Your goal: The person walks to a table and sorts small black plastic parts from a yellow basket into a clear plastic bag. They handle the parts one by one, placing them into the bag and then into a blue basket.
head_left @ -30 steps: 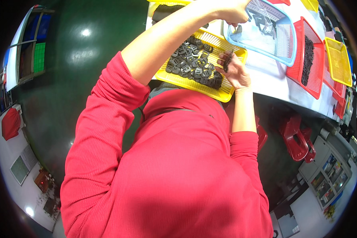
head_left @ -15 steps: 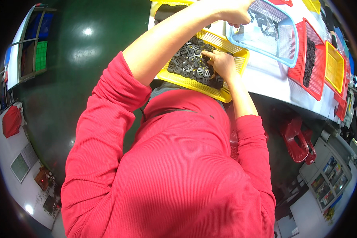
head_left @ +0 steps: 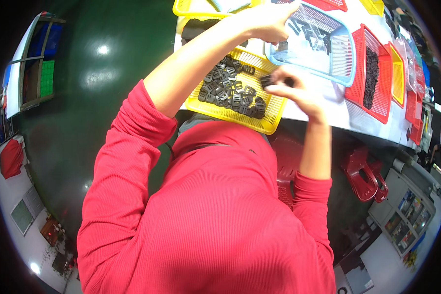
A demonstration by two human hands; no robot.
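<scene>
My right hand (head_left: pixel 301 90) is closed around black plastic buckles (head_left: pixel 268 81), slightly blurred, just above the right side of a yellow basket (head_left: pixel 269 128). A layer of similar loose buckles (head_left: pixel 225 89) covers much of that basket's bottom. Farther up, my left hand (head_left: pixel 274 27) is closed at the edge of a clear plastic bag (head_left: pixel 293 53), by the near left corner of a light blue basket (head_left: pixel 354 59). Black pieces (head_left: pixel 311 34) show through the clear plastic there. My left fingertips are partly hidden.
Right of the blue basket stands a red basket (head_left: pixel 384 93) of small black parts, with a yellow basket (head_left: pixel 398 76) beyond it. Black material (head_left: pixel 196 28) lies in another container at the far left of the white table (head_left: pixel 323 105). Red chairs (head_left: pixel 362 174) are below at right.
My right hand has lifted out of the buckles and moved right, bringing some up with it. My left hand has shifted slightly left and down, still at the clear bag.
</scene>
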